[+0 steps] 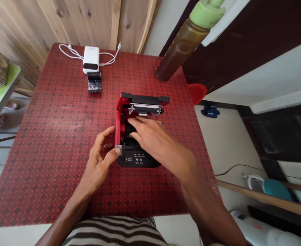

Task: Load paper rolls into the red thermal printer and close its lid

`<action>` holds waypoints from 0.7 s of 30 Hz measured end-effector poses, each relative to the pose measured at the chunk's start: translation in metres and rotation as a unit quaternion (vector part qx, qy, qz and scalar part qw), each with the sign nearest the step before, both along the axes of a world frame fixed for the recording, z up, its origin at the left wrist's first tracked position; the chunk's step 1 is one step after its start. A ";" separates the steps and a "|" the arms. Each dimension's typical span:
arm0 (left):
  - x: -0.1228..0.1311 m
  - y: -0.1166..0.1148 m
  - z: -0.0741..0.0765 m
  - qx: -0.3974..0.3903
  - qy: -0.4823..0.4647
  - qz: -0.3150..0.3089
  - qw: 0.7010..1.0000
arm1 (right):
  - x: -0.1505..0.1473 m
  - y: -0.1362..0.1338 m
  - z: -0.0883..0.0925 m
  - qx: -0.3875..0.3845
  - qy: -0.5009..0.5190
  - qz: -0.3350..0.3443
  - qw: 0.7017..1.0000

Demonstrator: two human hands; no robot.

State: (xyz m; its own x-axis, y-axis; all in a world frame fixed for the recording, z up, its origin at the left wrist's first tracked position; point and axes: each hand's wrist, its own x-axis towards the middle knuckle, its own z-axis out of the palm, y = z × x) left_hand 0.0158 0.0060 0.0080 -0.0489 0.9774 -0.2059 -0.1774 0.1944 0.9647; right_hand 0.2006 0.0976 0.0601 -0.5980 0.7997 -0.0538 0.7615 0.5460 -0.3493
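Observation:
A red and black desktop printer (140,158) stands on the table with its lid (145,99) raised at the back. My left hand (101,150) holds its left side, the thumb on the front left corner by a small grey patch and the fingers along the red wall. My right hand (150,131) reaches down into the open compartment from the right. Its thumb and forefinger are curled at a dark, glossy, rounded part (130,136) inside; the other fingertips and most of that part are hidden.
On the patterned red table (60,136), a white power bank (91,58) with a white cable (109,61) lies at the back left. A curled black strip (94,82) touches its front. A tall brown bottle (181,51) with a green cap stands back right. A red stool (197,93) is beyond the right edge.

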 end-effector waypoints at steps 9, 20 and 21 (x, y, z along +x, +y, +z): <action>-0.002 -0.001 0.000 0.005 0.008 0.000 1.000 | 0.037 -0.022 0.028 -0.002 0.130 0.069 0.989; -0.003 0.000 -0.004 0.015 0.015 -0.002 1.000 | 0.031 -0.032 0.013 0.022 0.160 0.052 0.985; -0.003 0.000 -0.004 0.017 0.013 -0.002 1.000 | 0.031 -0.031 0.011 0.019 0.164 0.047 0.985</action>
State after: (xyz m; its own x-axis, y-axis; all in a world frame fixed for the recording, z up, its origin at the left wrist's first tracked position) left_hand 0.0131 0.0059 0.0038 -0.0491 0.9841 -0.1709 -0.1523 0.1618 0.9750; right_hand 0.2321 0.0663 0.0715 -0.6495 0.7379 0.1834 0.5563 0.6256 -0.5469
